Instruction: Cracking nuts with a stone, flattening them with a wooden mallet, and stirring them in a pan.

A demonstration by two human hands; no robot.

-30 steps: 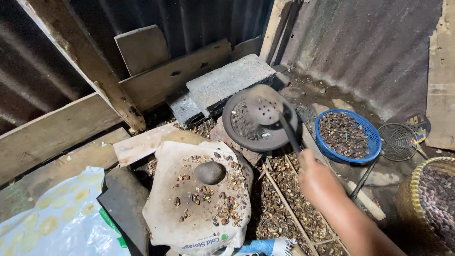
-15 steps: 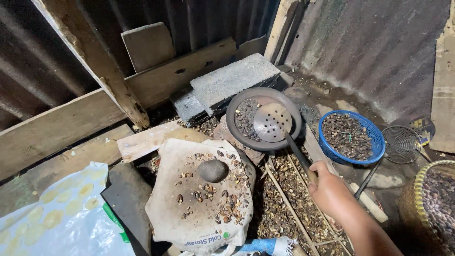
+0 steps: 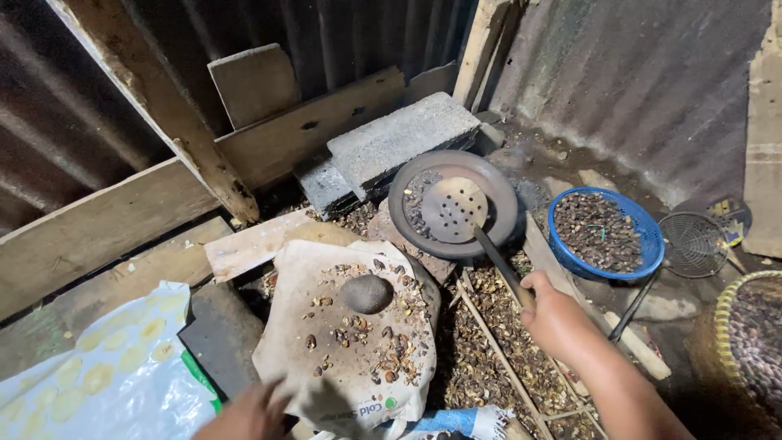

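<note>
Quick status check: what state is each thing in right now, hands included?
right hand: closed on the skimmer handle
perforated skimmer: disc resting in the pan, tilted
round pan: some dark nuts inside, faint smoke
blue basket: nearly full of nuts
round stone: lying on the sack
sack: spread flat, strewn with shells
left hand: low at the sack's edge, blurred, holding nothing visible
wire strainer: empty
</note>
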